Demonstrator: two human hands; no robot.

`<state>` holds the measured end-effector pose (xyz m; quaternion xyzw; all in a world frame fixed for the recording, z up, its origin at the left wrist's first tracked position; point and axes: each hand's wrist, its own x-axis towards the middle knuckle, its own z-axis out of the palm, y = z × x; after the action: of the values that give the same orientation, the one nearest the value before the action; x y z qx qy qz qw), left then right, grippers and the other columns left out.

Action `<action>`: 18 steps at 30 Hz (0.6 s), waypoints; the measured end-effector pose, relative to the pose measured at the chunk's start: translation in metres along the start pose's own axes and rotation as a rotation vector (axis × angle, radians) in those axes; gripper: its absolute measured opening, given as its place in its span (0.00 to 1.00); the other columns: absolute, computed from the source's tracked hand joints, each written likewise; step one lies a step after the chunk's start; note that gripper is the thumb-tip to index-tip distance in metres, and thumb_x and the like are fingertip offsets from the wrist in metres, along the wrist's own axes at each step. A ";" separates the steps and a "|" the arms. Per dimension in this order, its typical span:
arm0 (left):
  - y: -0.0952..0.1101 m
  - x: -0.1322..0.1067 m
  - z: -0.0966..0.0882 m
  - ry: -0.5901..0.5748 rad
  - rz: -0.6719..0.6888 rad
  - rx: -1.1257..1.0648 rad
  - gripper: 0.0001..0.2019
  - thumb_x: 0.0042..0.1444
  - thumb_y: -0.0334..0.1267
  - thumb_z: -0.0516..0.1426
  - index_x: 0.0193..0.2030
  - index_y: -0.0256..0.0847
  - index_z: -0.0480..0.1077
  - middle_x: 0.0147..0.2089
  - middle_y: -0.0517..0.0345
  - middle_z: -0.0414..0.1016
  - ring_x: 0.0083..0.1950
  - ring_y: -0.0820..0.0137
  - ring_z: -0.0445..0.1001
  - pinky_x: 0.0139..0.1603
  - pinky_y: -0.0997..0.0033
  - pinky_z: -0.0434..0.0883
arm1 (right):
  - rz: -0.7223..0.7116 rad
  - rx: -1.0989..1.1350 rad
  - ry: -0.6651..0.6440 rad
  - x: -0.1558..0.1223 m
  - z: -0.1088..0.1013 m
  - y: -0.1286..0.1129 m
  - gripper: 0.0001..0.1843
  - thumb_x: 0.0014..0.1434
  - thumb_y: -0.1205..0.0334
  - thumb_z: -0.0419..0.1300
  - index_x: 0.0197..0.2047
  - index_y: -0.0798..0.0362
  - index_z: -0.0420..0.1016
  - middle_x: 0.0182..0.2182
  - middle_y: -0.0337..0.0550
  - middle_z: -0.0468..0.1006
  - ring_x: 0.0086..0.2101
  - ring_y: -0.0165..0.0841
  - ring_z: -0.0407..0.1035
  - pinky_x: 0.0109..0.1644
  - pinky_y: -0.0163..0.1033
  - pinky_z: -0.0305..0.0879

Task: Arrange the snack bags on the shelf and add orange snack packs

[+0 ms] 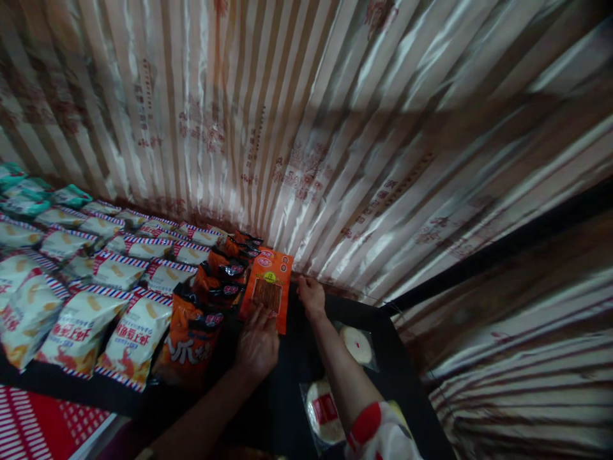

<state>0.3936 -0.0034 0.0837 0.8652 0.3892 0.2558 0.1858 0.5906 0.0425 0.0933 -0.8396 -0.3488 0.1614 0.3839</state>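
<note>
An orange snack packet (272, 271) with a picture of brown sticks on its front lies beside the row of orange-and-black snack bags. My left hand (258, 342) rests over the packet's lower part, fingers stretched out and touching its front; the thumb is partly hidden. Just right of the packet's edge is my right hand (311, 296), its fingers curled together near the back of the black table. Whether anything is between them is too dark to make out. Under my right forearm lie two round, pale items in clear wrap, one of them a disc with a red label (324, 409).
White snack bags (112, 271) with striped edges fill the left side in rows, with green packets (71, 195) behind. A red lattice basket (43, 425) is at front left. Pleated printed sheeting (297, 115) hangs behind the table (387, 383); a dark bar (502, 246) slants at right.
</note>
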 end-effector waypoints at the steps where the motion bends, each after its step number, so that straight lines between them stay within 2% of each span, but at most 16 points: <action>1: 0.002 -0.004 -0.001 0.004 0.016 -0.011 0.19 0.57 0.29 0.47 0.52 0.34 0.72 0.57 0.47 0.71 0.62 0.59 0.64 0.64 0.56 0.60 | -0.006 -0.001 0.008 -0.010 -0.002 -0.002 0.17 0.60 0.52 0.49 0.28 0.52 0.72 0.18 0.36 0.72 0.18 0.27 0.64 0.22 0.30 0.55; 5: 0.011 -0.026 -0.003 0.026 0.071 -0.084 0.18 0.56 0.28 0.46 0.48 0.35 0.73 0.53 0.47 0.74 0.56 0.61 0.69 0.59 0.57 0.66 | -0.051 0.021 -0.015 -0.056 -0.009 -0.009 0.16 0.59 0.51 0.50 0.32 0.51 0.73 0.18 0.35 0.72 0.20 0.28 0.66 0.25 0.30 0.59; 10: 0.018 -0.061 -0.002 0.071 0.158 -0.215 0.19 0.56 0.27 0.45 0.47 0.36 0.73 0.49 0.48 0.75 0.51 0.63 0.72 0.55 0.59 0.69 | -0.067 0.130 -0.023 -0.121 -0.012 -0.005 0.19 0.58 0.47 0.49 0.29 0.51 0.71 0.18 0.36 0.72 0.20 0.29 0.65 0.25 0.31 0.59; 14: 0.024 -0.102 -0.001 0.088 0.183 -0.322 0.19 0.56 0.25 0.44 0.45 0.36 0.72 0.44 0.47 0.76 0.48 0.64 0.73 0.52 0.61 0.71 | -0.050 0.272 -0.078 -0.183 -0.010 0.002 0.21 0.58 0.43 0.49 0.30 0.51 0.70 0.16 0.34 0.68 0.18 0.28 0.62 0.24 0.31 0.58; 18: 0.028 -0.149 -0.003 0.056 0.244 -0.401 0.17 0.57 0.27 0.44 0.44 0.36 0.73 0.42 0.44 0.75 0.44 0.64 0.73 0.45 0.63 0.74 | -0.071 0.298 -0.105 -0.246 -0.007 0.010 0.21 0.58 0.43 0.48 0.29 0.51 0.69 0.16 0.34 0.66 0.20 0.28 0.62 0.25 0.31 0.57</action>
<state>0.3239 -0.1351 0.0563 0.8441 0.2281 0.3726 0.3109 0.4262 -0.1404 0.0913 -0.7510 -0.3701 0.2415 0.4907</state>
